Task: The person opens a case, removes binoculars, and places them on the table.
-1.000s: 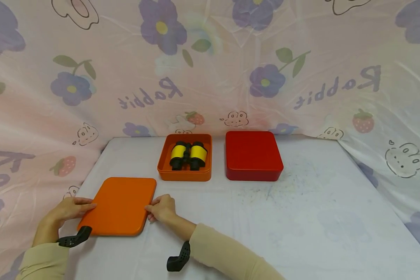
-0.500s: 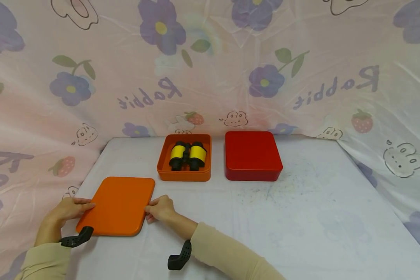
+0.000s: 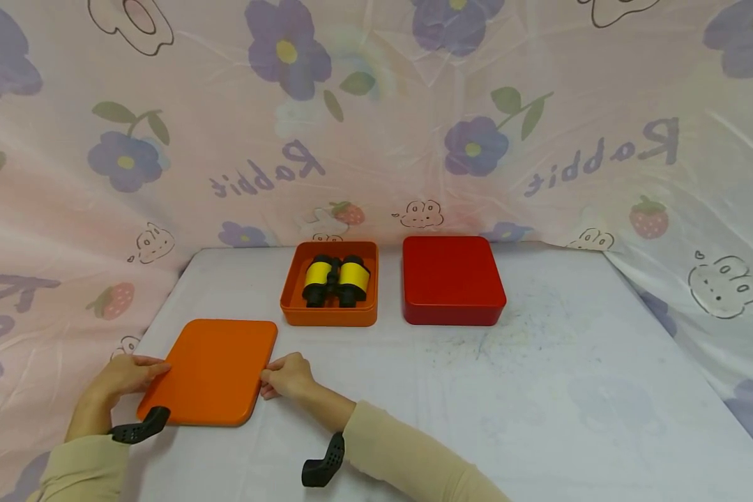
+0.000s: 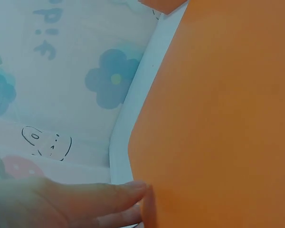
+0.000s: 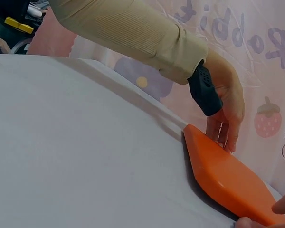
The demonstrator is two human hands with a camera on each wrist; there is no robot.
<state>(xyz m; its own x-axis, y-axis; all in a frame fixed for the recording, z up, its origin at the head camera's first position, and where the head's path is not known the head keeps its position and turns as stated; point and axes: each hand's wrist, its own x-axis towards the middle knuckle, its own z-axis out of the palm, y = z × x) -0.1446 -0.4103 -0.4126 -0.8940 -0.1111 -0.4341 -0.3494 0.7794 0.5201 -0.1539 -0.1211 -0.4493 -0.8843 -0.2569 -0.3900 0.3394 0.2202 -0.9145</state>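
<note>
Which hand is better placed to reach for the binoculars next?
Probably the right hand: at the right edge of the orange lid, it is nearer the open box that holds the binoculars. The left hand is farther off, at the lid's opposite edge.

Orange lid (image 3: 210,373), round-cornered, smooth face up, between left hand (image 3: 124,376) and right hand (image 3: 291,375), each gripping an edge

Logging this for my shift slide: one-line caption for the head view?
Left hand and right hand hold an orange lid; binoculars sit in an orange box beside a red box.
</note>
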